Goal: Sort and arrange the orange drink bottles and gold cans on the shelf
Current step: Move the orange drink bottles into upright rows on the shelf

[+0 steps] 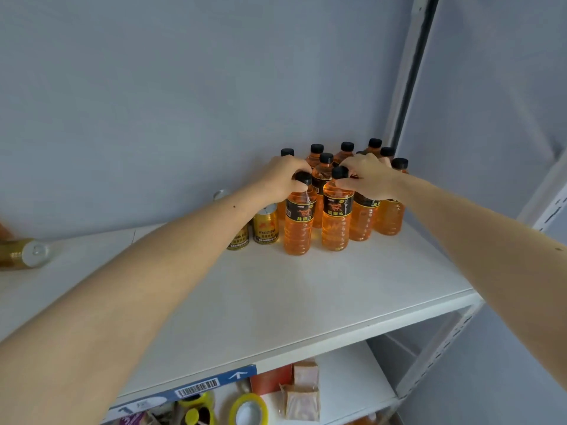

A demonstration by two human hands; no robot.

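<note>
**Fingers on two front bottles, cans waiting to the left**

The fingers [302, 182] of the left hand [280, 179] curl round the neck and black cap of the front-left bottle [299, 219], while the right hand [366, 177] pinches the neck of the front-right bottle [337, 216] just below its cap. Gripping at the necks seems sensible – the bodies stand too close together for a hand to slip between them, and a hold near the top lets each bottle be slid or lifted upright.

The orange bottles stand packed in the back right corner of the top shelf [306, 302], against the wall and the shelf post, which suggests they are being gathered into tidy rows there. Two gold cans [265, 227] stand upright just to the left of the front-left bottle, partly behind the left forearm. Another gold can [21, 253] lies on its side at the far left edge, well apart from the rest – by the look of it still to be set upright with its fellows.

Much is hidden. The hands cover the middle bottles, so their number cannot be told. A round silvery top [221, 194] shows behind the left wrist; probably a further can, though its body is out of sight. The lying can is cut off by the frame edge. On the lower shelf a roll of yellow tape [248, 409] and some small packets [302, 394] show only in part.
</note>
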